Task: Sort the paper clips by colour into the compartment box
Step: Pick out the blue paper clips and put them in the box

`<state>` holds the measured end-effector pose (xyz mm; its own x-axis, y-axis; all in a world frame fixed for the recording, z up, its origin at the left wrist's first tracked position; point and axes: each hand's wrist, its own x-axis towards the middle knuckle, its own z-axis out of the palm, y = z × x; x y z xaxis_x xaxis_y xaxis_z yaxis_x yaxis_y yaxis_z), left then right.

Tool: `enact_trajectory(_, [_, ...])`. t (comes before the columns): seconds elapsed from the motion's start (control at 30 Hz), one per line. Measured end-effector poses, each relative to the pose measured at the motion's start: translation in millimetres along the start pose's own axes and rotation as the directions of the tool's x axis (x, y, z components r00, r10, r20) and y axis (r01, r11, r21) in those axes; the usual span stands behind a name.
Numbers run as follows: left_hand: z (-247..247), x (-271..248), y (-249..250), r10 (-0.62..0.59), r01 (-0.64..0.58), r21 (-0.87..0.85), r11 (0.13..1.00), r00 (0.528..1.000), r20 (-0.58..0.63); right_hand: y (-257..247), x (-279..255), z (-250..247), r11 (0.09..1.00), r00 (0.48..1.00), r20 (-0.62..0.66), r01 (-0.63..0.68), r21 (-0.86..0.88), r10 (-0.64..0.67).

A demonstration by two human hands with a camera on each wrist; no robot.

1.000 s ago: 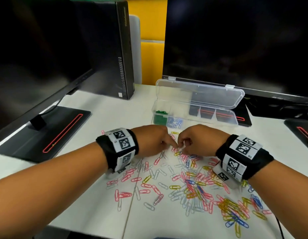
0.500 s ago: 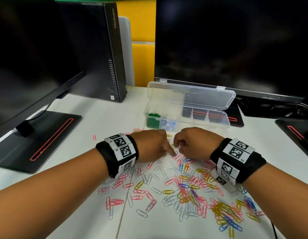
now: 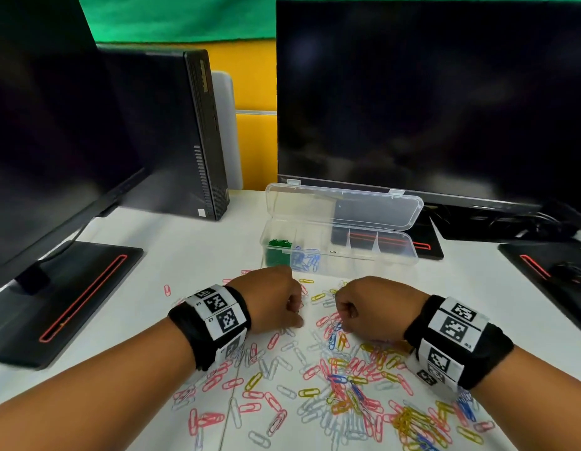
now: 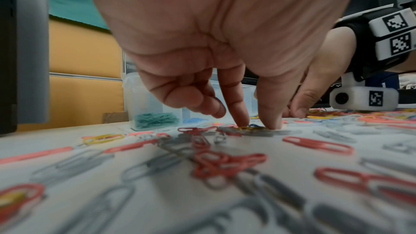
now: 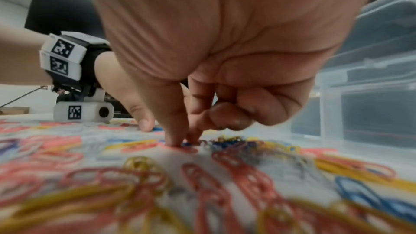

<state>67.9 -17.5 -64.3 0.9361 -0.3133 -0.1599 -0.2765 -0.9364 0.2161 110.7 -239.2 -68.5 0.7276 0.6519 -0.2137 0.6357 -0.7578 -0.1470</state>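
Loose paper clips (image 3: 341,379) in pink, white, yellow and blue are strewn over the white desk (image 3: 191,255). Behind them stands the clear compartment box (image 3: 364,262), its lid open, with green clips (image 3: 277,244) in the leftmost compartment and blue clips (image 3: 305,260) in the one beside it. My left hand (image 4: 256,125) has its forefinger and thumb tips down on the desk, pinching a blue clip (image 4: 255,126). My right hand (image 5: 184,141), close beside it, pinches another blue clip (image 5: 189,144) with thumb and forefinger; its other fingers are curled.
A dark monitor (image 3: 429,92) stands right behind the box, and another monitor (image 3: 38,141) with its flat base (image 3: 71,297) is at the left. A small black computer (image 3: 185,135) stands at the back left. Cables (image 3: 510,222) and another base (image 3: 549,265) lie at the right.
The hands have drawn slightly apart. My left forefinger, earlier stretched toward the right hand, is now tucked under. The head view has tilted up, showing more of the monitors.
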Motion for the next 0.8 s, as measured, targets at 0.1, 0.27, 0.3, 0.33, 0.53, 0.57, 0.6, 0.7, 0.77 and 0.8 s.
enact_trajectory(0.1, [-0.5, -0.1, 0.0, -0.01, 0.01, -0.029, 1.0, 1.0, -0.001, -0.4, 0.7, 0.9, 0.999, 1.0, -0.006, 0.001, 0.034, 0.0])
enact_trajectory(0.27, [2.8, -1.0, -1.2, 0.036, -0.037, 0.009, 0.999, 0.999, 0.009, -1.5, 3.8, -1.1, 0.997, 0.999, 0.023, -0.027, 0.074, 0.025])
enact_trajectory(0.3, [3.7, -0.9, -1.3, 0.046, -0.046, 0.024, 0.999, 0.999, 0.006, -1.5, 4.4, -0.5, 0.997, 0.999, 0.024, -0.026, 0.067, 0.025])
enact_trajectory(0.33, [4.0, -0.8, -1.5, 0.055, -0.055, 0.032, 0.998, 0.998, -0.003, -1.5, 4.9, -0.1, 0.998, 0.999, 0.024, -0.029, 0.058, 0.028])
enact_trajectory(0.53, [2.5, -0.7, -0.2, 0.055, -0.062, -0.055, 0.997, 0.991, -0.124, -1.1, 5.5, 1.5, 0.999, 0.999, -0.016, -0.029, 0.027, 0.03])
enact_trajectory(0.57, [2.7, -1.3, -0.2, 0.061, -0.07, -0.074, 0.995, 0.991, -0.118, -0.9, 6.1, 1.9, 0.999, 0.999, -0.02, -0.025, 0.036, 0.026])
enact_trajectory(0.6, [1.8, -2.3, 0.4, 0.087, -0.095, -0.079, 0.992, 0.992, -0.096, -0.7, 6.4, 2.2, 0.999, 0.999, -0.021, -0.024, 0.045, 0.025])
enact_trajectory(0.7, [0.9, -4.7, 4.8, 0.21, -0.208, -0.069, 0.976, 0.977, 0.023, -0.9, 7.0, 1.9, 0.998, 0.999, -0.037, -0.021, 0.054, 0.023])
enact_trajectory(0.77, [0.8, -6.1, 8.0, 0.274, -0.269, -0.062, 0.961, 0.957, 0.099, -1.8, 5.8, 0.4, 0.998, 0.999, -0.039, -0.01, 0.063, 0.013])
enact_trajectory(0.8, [1.0, -6.5, 9.1, 0.29, -0.285, -0.054, 0.957, 0.948, 0.131, -2.1, 5.6, -0.1, 0.998, 0.999, -0.033, -0.003, 0.062, 0.005])
